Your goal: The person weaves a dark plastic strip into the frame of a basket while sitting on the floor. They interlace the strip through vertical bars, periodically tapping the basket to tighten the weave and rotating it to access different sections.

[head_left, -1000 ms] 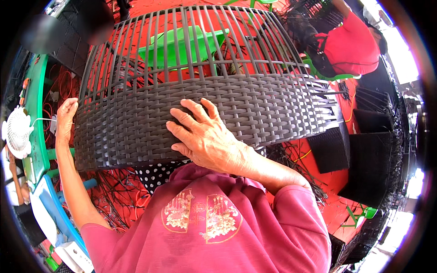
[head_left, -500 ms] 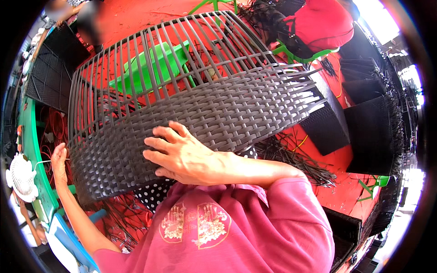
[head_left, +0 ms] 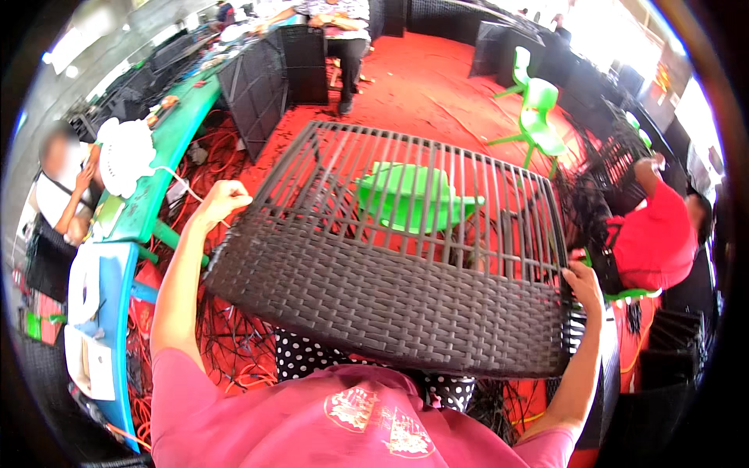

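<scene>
A dark brown panel (head_left: 406, 304) of flat plastic strips lies across my lap. Its near half is closely woven, while the far half is bare parallel strips over a frame. My left hand (head_left: 218, 204) is closed by the panel's left edge, fingers curled in a pinch; whatever lies between them is too small to name. At the panel's right edge, my right hand (head_left: 587, 288) grips the border with bent fingers. Beneath the bare strips stands a green plastic chair (head_left: 413, 199), seen through the gaps.
To the left run a green table (head_left: 183, 117) with a white fan (head_left: 125, 156), and a blue table (head_left: 125, 312). Several loose strips litter the red floor (head_left: 421, 86). A person in red (head_left: 655, 234) sits at the right, near green chairs (head_left: 538, 117). Others sit left and far.
My right hand has left the weave's surface and is now at the panel's right edge. My left hand is farther up the left edge. The panel has turned, and the view takes in more room.
</scene>
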Demonstrator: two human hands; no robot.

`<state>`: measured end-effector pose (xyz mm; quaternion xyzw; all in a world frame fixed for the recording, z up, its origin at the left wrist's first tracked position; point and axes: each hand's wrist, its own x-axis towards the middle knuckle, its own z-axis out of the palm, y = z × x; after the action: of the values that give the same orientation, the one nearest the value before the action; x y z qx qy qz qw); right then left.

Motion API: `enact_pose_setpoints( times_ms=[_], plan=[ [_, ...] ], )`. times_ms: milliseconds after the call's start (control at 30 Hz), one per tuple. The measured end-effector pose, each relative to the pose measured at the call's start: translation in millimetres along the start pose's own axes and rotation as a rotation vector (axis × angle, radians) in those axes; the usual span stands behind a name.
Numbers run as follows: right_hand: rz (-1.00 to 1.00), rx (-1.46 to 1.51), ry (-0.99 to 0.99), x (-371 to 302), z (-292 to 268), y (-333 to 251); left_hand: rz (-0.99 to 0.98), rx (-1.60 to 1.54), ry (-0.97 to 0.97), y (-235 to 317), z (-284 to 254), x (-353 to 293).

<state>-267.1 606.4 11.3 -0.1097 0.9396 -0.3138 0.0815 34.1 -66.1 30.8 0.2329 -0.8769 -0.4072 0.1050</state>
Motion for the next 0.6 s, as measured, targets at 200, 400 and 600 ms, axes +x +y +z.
enact_pose_setpoints(
  times_ms=[200, 400, 600],
  plan=[
    [-0.15, 0.117, -0.064, 17, -19, 2, -0.046, -0.018, 0.065, -20, -21, -5],
    [-0.099, -0.155, -0.072, 5, -64, 12, -0.062, 0.14, 0.216, -14, -42, -18],
    [-0.154, -0.311, -0.065, -15, -73, 8, -0.076, 0.056, 0.375, -79, -79, -24]
  ],
)
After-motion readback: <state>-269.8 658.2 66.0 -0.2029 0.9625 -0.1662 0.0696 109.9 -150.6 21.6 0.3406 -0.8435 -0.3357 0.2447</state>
